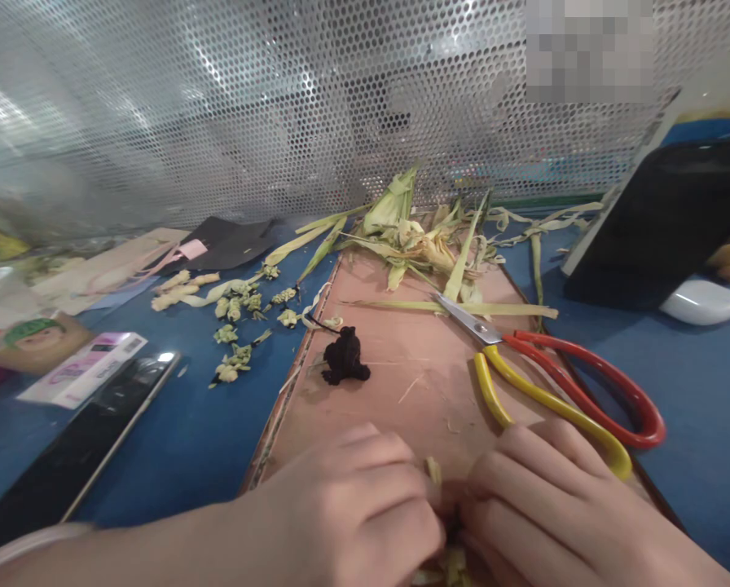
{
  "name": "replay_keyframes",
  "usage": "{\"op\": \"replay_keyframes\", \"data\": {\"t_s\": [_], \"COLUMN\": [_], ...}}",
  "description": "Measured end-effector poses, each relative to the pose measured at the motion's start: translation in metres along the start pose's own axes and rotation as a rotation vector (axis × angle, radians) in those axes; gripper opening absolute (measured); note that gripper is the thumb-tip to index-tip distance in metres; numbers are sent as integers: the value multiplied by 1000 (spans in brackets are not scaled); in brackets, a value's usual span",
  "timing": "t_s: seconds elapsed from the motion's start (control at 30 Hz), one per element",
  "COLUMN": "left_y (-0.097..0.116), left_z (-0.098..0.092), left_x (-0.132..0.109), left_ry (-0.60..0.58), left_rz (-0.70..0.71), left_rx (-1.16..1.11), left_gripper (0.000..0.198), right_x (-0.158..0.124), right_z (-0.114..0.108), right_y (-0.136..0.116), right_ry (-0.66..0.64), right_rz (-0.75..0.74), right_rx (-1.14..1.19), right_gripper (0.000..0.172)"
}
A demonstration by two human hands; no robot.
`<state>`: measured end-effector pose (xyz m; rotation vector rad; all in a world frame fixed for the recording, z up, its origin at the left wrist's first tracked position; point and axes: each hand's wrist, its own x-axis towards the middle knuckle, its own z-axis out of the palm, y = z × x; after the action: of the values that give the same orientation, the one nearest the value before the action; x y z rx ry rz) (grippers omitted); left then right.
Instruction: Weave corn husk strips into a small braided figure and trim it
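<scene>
Low in the head view, my left hand (353,505) and my right hand (542,509) are drawn together, fingers curled. Between them pokes out a strip of pale corn husk (433,473), with something dark at the pinch; most of it is hidden by my fingers. Both hands work over a pinkish-brown cardboard sheet (395,399). Just ahead of my left hand lies a small tangled bundle of black thread (345,359). Scissors (481,328) with one red and one yellow handle rest by my right hand, blades pointing away.
Loose corn husks (426,244) are heaped at the cardboard's far end. Several small knotted husk pieces (236,302) lie on the blue table (200,440). A phone (77,448) and small box (84,371) sit left; a dark upright device (658,228) stands right. Perforated metal (316,98) closes the back.
</scene>
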<state>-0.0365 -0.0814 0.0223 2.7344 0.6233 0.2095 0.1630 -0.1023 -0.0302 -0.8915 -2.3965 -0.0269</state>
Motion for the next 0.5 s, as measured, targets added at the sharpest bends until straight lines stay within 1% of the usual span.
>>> {"op": "replay_keyframes", "data": {"t_s": [0.1, 0.2, 0.3, 0.33, 0.37, 0.43, 0.5], "left_y": [-1, -1, -4, -7, -11, -17, -19], "left_z": [0, 1, 7, 10, 14, 20, 23], "left_x": [0, -1, -3, -3, -4, -4, -4], "left_ry": [-7, 19, 108, 138, 201, 253, 260], "left_rz": [14, 44, 53, 98, 210, 265, 278], "left_rx": [40, 78, 139, 164, 178, 205, 210], "left_gripper": [19, 21, 22, 22, 22, 22, 22], "right_x": [-3, -4, -5, -4, -4, -5, -5], "right_z": [0, -1, -2, -2, -2, -1, 0], "right_y": [-1, 0, 2, 2, 2, 1, 0], "right_ry": [-15, -35, -58, -65, -66, -45, -20], "right_rz": [-50, -104, -133, -139, -142, -124, -97], "right_rx": [-35, -60, -61, -55, -43, -14, 18], "right_gripper": [37, 38, 40, 40, 41, 42, 43]}}
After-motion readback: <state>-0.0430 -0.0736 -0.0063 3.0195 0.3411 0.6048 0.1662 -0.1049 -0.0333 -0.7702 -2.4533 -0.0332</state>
